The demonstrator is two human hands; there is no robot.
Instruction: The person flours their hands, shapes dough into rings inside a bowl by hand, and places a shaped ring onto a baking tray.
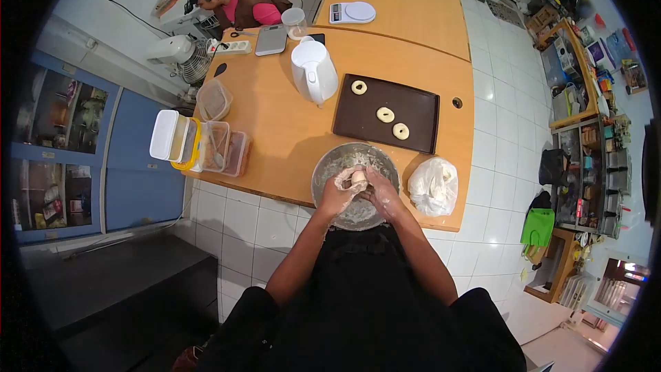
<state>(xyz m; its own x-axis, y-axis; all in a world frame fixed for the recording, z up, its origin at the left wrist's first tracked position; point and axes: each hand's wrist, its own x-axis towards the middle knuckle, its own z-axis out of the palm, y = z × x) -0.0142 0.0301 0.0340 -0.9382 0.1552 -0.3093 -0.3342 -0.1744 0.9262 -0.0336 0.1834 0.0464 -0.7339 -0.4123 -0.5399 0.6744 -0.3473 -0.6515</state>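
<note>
A small piece of pale dough (359,177) is held between my two hands, above a metal mixing bowl (321,165) with floury residue on its inside wall. My left hand (339,191) curls its fingers round the dough from the left. From the other side, my right hand (380,191) presses its fingers against it. Flour or dough clings to both hands. Beyond the bowl lies a dark baking tray (365,117) bearing three ring-shaped dough pieces, one of them a dough ring (401,131) near the tray's right side.
Right of the bowl sits a white plastic bag (434,187). A white electric kettle (313,72) stands behind, left of the tray. Plastic containers (217,145) line the table's left end. Two scales, one a white kitchen scale (352,12), lie further back. Another person (237,3) is at the far left.
</note>
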